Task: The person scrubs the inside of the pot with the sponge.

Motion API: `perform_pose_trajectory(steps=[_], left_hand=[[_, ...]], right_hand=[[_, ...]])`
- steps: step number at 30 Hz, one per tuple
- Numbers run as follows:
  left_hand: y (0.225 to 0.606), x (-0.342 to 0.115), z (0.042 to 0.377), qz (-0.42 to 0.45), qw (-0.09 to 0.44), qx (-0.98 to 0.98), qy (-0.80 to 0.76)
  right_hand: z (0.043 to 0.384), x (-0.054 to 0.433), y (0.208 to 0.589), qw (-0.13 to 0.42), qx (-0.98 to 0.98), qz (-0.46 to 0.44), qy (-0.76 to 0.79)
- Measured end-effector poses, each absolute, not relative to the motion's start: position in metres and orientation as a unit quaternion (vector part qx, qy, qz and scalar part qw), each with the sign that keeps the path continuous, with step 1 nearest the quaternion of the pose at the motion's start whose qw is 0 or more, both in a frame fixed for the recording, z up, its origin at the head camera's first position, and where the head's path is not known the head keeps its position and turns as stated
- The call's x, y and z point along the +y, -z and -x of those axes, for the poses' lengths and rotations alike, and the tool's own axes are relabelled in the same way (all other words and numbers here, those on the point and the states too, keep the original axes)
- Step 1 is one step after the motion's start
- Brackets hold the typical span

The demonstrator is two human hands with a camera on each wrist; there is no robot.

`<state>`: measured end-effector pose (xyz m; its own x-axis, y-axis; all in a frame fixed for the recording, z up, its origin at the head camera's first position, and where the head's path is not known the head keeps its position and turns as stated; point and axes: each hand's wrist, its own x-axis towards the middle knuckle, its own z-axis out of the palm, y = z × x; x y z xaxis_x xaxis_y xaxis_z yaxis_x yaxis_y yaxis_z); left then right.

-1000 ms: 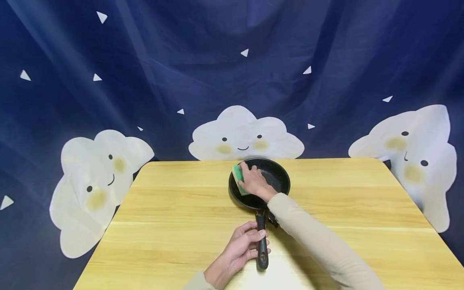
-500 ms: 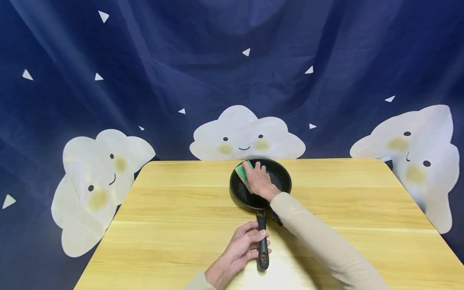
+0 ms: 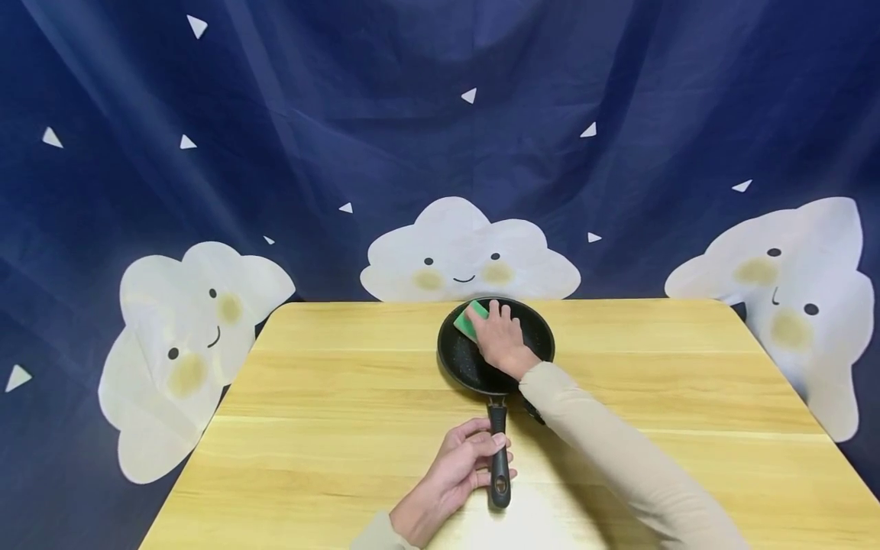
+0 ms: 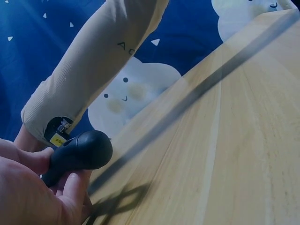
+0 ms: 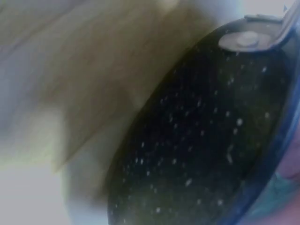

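Note:
A black frying pan point(image 3: 457, 363) is near the table's far edge, handle toward me. My left hand point(image 3: 450, 467) grips its black handle point(image 3: 500, 477), thumb on top and fingers behind. In the left wrist view, the rounded handle end point(image 4: 91, 150) sticks out past my left hand point(image 4: 28, 192). Inside the pan, my right hand point(image 3: 500, 338) holds a green sponge point(image 3: 465, 324) against the left part of the cooking surface. The right wrist view shows the pan's speckled side point(image 5: 187, 136) and a blurred bit of sponge point(image 5: 274, 193) behind the rim.
The pan is over a light wooden table point(image 3: 330, 428). Behind it hangs a dark blue curtain point(image 3: 385, 92) with white clouds. My right sleeve point(image 3: 619, 451) crosses the table on the right. A small black device point(image 4: 58, 131) sits at my right wrist.
My right hand has moved the sponge a little to the right and up inside the pan, turning it more slantwise. My left hand stays on the handle.

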<state>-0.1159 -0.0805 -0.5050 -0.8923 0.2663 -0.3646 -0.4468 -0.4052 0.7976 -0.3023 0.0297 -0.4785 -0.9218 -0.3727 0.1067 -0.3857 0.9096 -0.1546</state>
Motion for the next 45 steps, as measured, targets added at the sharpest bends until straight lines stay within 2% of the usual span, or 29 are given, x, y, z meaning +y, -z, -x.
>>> perform_pose_trajectory(steps=[13, 25, 45], left_hand=[[0.504, -0.079, 0.115, 0.095, 0.208, 0.504, -0.833], [0.503, -0.079, 0.115, 0.103, 0.207, 0.504, -0.832], [0.504, -0.078, 0.113, 0.115, 0.197, 0.505, -0.833]], right_hand=[[0.302, 0.043, 0.474, 0.041, -0.978, -0.206, 0.009], [0.299, 0.063, 0.477, 0.09, -0.964, -0.248, 0.043], [0.293, 0.073, 0.472, 0.084, -0.967, -0.233, 0.064]])
